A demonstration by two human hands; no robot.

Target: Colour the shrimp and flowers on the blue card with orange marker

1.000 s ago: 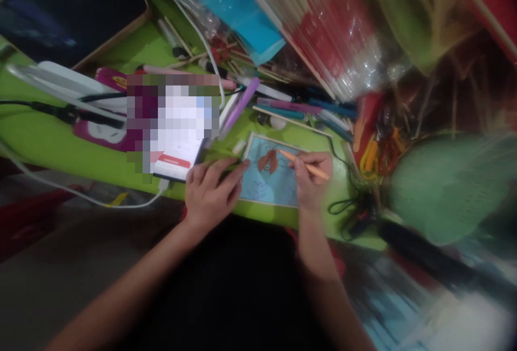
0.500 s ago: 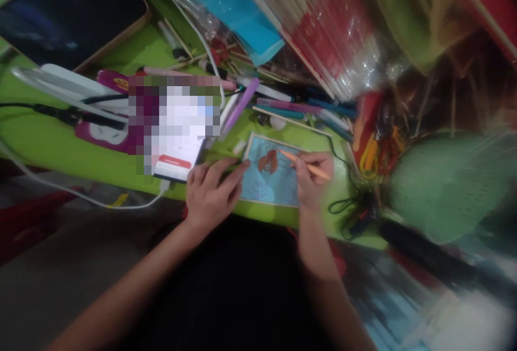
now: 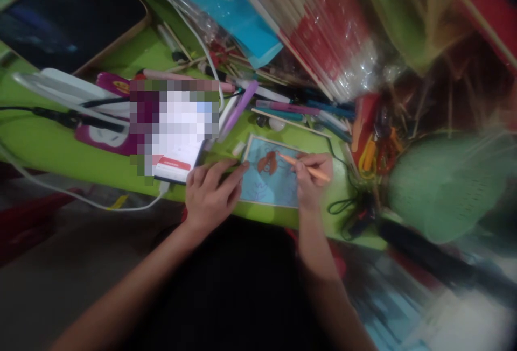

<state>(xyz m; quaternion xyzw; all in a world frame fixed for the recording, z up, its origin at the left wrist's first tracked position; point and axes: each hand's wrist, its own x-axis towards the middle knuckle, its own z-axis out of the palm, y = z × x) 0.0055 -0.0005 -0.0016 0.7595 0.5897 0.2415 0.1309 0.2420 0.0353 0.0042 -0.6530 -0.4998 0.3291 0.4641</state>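
A blue card with a pale border [image 3: 274, 192] lies near the front edge of the green table. On it is a drawing [image 3: 267, 163] with an orange-brown filled part and thin outlines beside it. My right hand [image 3: 313, 178] is closed around an orange marker [image 3: 297, 162], its tip at the drawing just right of the coloured part. My left hand [image 3: 212, 189] lies flat with fingers apart, fingertips at the card's left edge. Next to the left hand is a lit phone [image 3: 181, 152], partly pixelated, with a white cable plugged into its lower end.
Several pens and markers [image 3: 286, 106] lie behind the card. A dark tablet [image 3: 72, 17] is at the back left, near a purple and white power strip [image 3: 107, 138]. Plastic-wrapped packs [image 3: 315, 22] pile up behind. A green perforated basket [image 3: 448, 189] stands at the right.
The view has shifted very slightly. Both hands, the card and the marker stay in nearly the same places, with the marker tip still at the drawing.
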